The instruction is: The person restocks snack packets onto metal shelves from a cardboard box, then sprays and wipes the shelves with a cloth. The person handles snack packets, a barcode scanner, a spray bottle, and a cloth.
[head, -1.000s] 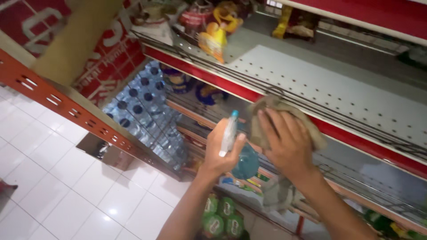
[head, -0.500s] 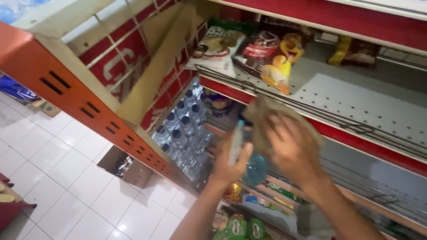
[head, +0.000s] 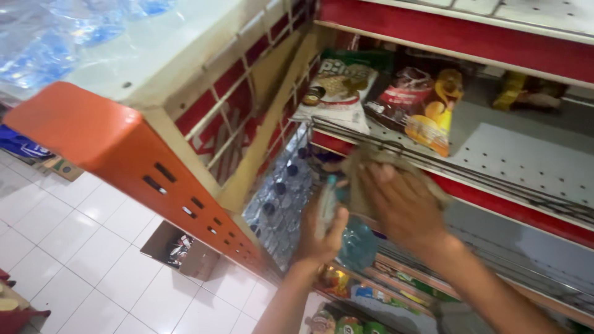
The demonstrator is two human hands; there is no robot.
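Note:
My left hand grips a slim spray bottle with a pale body and a teal top, held upright in front of the shelves. My right hand presses a crumpled grey-brown cloth against the wire front rail of a white perforated shelf. Both hands are blurred by motion. Just behind the cloth, snack bags lie on that shelf: a green and white one and a dark red one with yellow chips.
An orange and white shelf end juts out at the left. Packs of bottled water fill the bay below it. A cardboard box sits on the white tiled floor. Packaged goods line the lower shelves.
The view has swung up and left, bringing the orange shelf end close. Both hands have risen, and the cloth now rests on the wire rail by the snack bags.

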